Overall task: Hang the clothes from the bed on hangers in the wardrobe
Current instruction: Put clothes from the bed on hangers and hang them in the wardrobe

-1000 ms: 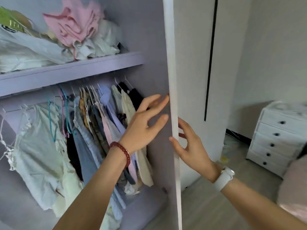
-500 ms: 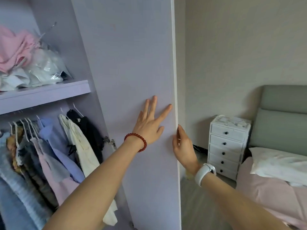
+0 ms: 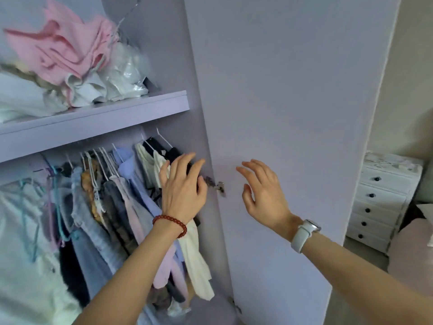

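The lilac wardrobe stands open, its door (image 3: 293,113) swung wide to the right. Under the shelf (image 3: 98,118) a row of hung clothes (image 3: 121,202) on white hangers fills the rail: cream, black, blue, pink and grey garments. My left hand (image 3: 182,191), with a red bead bracelet, is raised with fingers spread in front of the rightmost cream and black garments, holding nothing. My right hand (image 3: 264,193), with a white watch on the wrist, hovers open just before the door's inner face, near the metal hinge (image 3: 216,185).
Pink and white folded laundry (image 3: 70,57) and a plastic bag are piled on the shelf. A white chest of drawers (image 3: 384,202) stands to the right of the door. A pink-covered bed corner (image 3: 412,252) shows at the far right.
The door has swung fully open. Both hands have come off the door: the left moved over to the hanging clothes, the right now hovers before the door's inner face.
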Tool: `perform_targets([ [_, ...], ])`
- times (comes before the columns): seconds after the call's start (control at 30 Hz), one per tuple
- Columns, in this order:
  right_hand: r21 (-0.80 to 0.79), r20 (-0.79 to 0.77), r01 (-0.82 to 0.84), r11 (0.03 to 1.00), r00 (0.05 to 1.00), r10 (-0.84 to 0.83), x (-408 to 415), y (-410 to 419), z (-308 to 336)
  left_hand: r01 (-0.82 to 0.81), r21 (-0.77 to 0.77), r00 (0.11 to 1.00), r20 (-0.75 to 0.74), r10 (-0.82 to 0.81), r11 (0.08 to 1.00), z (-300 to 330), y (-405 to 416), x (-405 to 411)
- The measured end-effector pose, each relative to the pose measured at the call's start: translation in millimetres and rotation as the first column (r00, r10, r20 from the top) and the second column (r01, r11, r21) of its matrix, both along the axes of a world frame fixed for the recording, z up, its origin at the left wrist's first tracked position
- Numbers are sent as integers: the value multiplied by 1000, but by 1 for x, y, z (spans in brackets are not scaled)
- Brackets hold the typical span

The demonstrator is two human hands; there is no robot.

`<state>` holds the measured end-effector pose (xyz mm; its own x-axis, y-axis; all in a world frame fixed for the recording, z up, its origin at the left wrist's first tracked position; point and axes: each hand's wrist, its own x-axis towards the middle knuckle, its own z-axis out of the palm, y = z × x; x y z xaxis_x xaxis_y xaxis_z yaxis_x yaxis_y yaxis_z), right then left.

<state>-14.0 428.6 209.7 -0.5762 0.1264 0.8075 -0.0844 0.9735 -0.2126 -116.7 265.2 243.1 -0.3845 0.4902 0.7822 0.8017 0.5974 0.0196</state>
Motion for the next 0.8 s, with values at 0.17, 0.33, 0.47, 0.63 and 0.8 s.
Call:
perform_targets([
  [0.17,-27,179,-46,999,983,50,-94,-60,-15,-177,-112,979,86,187,978,-15,-95,-75],
  [0.33,-61,320,-64,996,944,80,-159,-82,-21,-253,-240,946,140,291,937,-26,-127,-130],
  [0.47,-140,356,-70,988,927,116,-213,-70,-22,-233,-345,948,130,292,909,-22,-110,-172],
  [0.63,-298,393,-34,954,907,154,-299,-46,-13,-187,-501,954,112,278,845,-14,-60,-239],
  [0.8,-339,464,11,941,872,157,-379,-35,0,-232,-573,904,171,392,786,-31,-29,-304],
])
